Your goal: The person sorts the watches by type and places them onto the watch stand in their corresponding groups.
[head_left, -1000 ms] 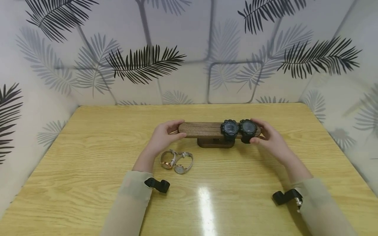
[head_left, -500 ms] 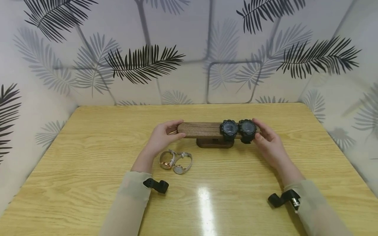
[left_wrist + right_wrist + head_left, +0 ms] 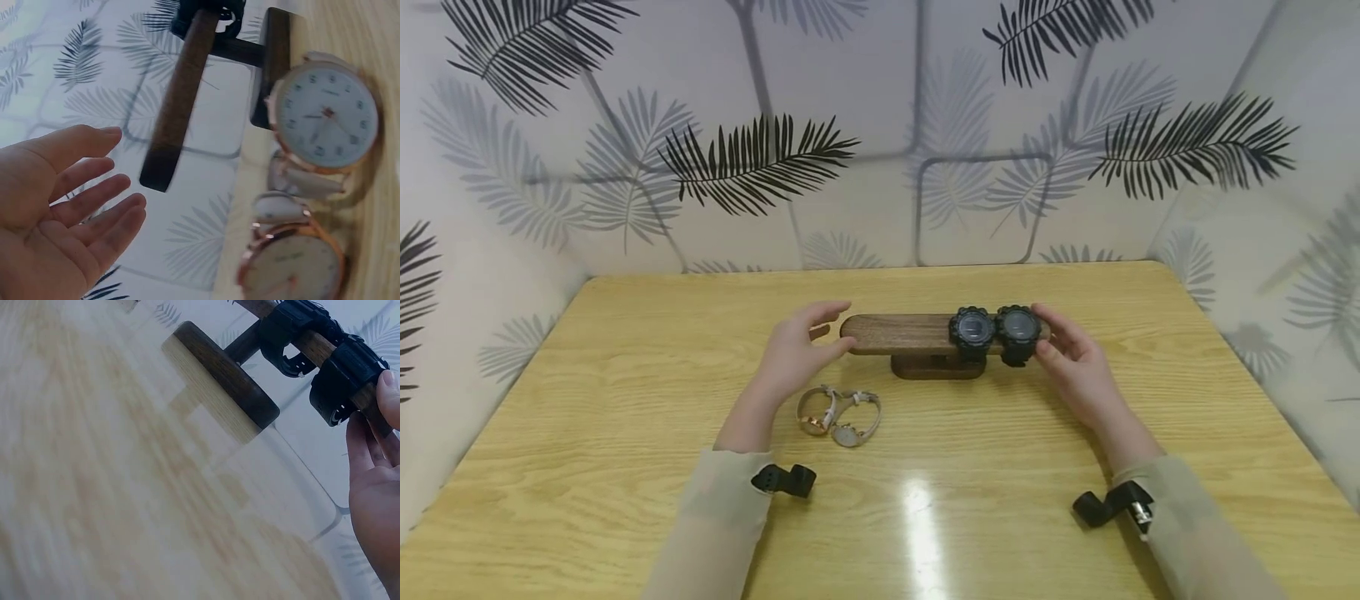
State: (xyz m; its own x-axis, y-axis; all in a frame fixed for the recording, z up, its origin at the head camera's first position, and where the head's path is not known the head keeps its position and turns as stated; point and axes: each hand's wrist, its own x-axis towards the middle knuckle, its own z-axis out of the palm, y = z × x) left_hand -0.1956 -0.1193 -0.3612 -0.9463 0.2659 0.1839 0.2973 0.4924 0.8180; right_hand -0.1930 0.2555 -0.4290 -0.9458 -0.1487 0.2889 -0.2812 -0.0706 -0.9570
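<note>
A wooden watch stand (image 3: 898, 332) with a long bar on a dark base carries two black digital watches near its right end, the inner watch (image 3: 973, 328) and the outer watch (image 3: 1019, 327). At the outer one, my right hand (image 3: 1086, 375) pinches its right edge, thumb in front and fingers behind; the right wrist view shows the thumb (image 3: 390, 394) against the watch. My left hand (image 3: 793, 354) is spread beside the bar's left end, and a gap separates them in the left wrist view. Two pale-strapped watches, one (image 3: 815, 412) left of the other (image 3: 856, 421), lie in front of the stand.
The light wood table (image 3: 625, 433) reaches back to a leaf-patterned wall covering (image 3: 865, 192). A small black wrist-worn camera sits on each sleeve, the left camera (image 3: 786, 481) and the right camera (image 3: 1108, 504).
My left hand has let go of the bar's left end and drawn slightly away. The right thumb has moved up to the outer black watch's edge. The whole head view has shifted a little.
</note>
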